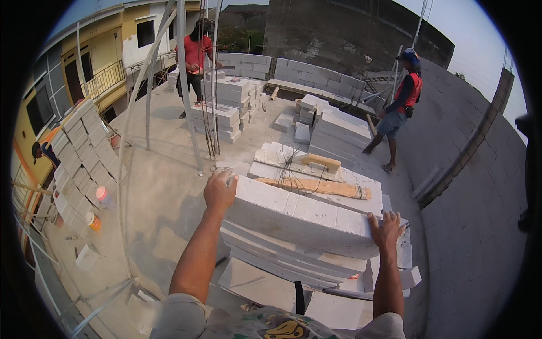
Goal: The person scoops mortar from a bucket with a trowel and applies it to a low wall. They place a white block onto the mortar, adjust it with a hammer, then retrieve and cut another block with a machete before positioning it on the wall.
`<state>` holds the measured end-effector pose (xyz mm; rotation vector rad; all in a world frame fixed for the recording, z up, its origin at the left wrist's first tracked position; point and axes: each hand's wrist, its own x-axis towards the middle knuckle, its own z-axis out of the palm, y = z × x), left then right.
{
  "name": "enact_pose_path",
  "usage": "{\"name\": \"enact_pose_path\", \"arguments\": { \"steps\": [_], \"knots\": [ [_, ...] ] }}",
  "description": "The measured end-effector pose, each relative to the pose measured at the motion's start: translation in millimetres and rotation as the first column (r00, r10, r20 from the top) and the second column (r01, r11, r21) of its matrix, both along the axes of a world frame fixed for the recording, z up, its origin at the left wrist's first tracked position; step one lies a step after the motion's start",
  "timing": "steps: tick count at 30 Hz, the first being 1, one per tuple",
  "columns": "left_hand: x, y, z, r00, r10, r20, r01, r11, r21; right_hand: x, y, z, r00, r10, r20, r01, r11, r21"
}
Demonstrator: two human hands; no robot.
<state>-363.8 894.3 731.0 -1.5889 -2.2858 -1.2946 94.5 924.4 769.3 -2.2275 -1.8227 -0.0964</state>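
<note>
Holding a long white block [299,217] between your two hands, you have it stretched crosswise in front of you, one end at each set of fingers. Your left hand [220,193] curls its fingers over the left end, with the thumb close to the top corner. Your right hand [387,230] sits on the opposite end, thumb along the top edge and the other fingers moderately spread past the corner; their tips' exact contact I cannot tell. Below your fingers lies a stack of pale blocks [271,248], and whether it bears the held block's weight is unclear. Just beyond the block, between your two sets of fingers, rest a flat wooden strip [316,186] and, farther off, a tool with a wooden handle [322,162], thin dark wires [292,167] looping over them. Ahead of your left fingers stands a metal pole [185,85]; well past it is a co-worker in a red shirt [197,56]. Far beyond your right fingers another co-worker in a red vest [407,93] stands beside a grey block wall [468,226], which runs along to the right of that hand.
</note>
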Motion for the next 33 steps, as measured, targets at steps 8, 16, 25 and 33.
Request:
{"name": "enact_pose_path", "arguments": {
  "steps": [8, 16, 25, 33],
  "knots": [
    [-32, -90, -102, 0.868, 0.129, 0.479, -0.214, 0.968, 0.127, -135, -13, -5, 0.687, 0.718, 0.111, -0.701, 0.695, -0.16],
    [-27, -549, -292, 0.325, 0.919, 0.222, -0.515, 0.368, -0.774, -155, 24, 13, 0.593, 0.805, -0.01, -0.758, 0.554, -0.345],
    [142, -831, -403, 0.355, 0.931, -0.084, -0.17, -0.025, -0.985, -159, -58, 6, 0.54, 0.777, 0.325, -0.74, 0.621, -0.257],
    [85, -830, -395, -0.078, 0.792, 0.606, -0.414, 0.527, -0.742, -185, -197, -13, 0.578, 0.807, -0.117, -0.745, 0.464, -0.48]
  ]
}}
